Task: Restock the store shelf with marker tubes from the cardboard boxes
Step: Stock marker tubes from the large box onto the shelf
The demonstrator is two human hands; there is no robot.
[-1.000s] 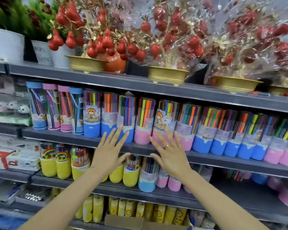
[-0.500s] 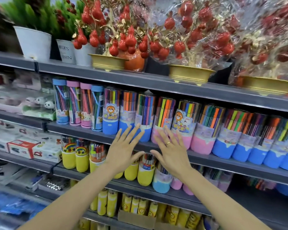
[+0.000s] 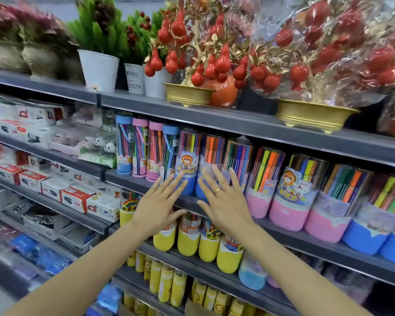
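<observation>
A row of clear marker tubes (image 3: 260, 179) is seen standing on the middle shelf (image 3: 283, 238), running from 9 o'clock out to 3 o'clock; each tube is packed with upright coloured markers and is wrapped at the base in blue or pink. Four slimmer tubes (image 3: 146, 149) with blue and pink caps are set at the row's 9 o'clock end. On the shelf below, at 6 o'clock, yellow-based tubes (image 3: 187, 238) filled with markers are lined up. On the top shelf, at 12 o'clock, gold bowls (image 3: 187, 94) holding red ornamental fruit and white pots (image 3: 98, 69) holding artificial greenery are placed. White and red boxes (image 3: 73, 197) are stacked at 9 o'clock.

The left hand (image 3: 156, 207) is held spread with straight fingers, nothing gripped, its fingertips reaching a blue-based tube (image 3: 187, 169). The right hand (image 3: 226, 201), likewise flat and splayed with a ring on one finger, is laid against the neighbouring blue-based tube (image 3: 211, 160); true contact cannot be confirmed.

Compared with a second ago, both hands have been raised from the shelf edge up to the tube bases and brought closer together, and the view has been swung leftward.
</observation>
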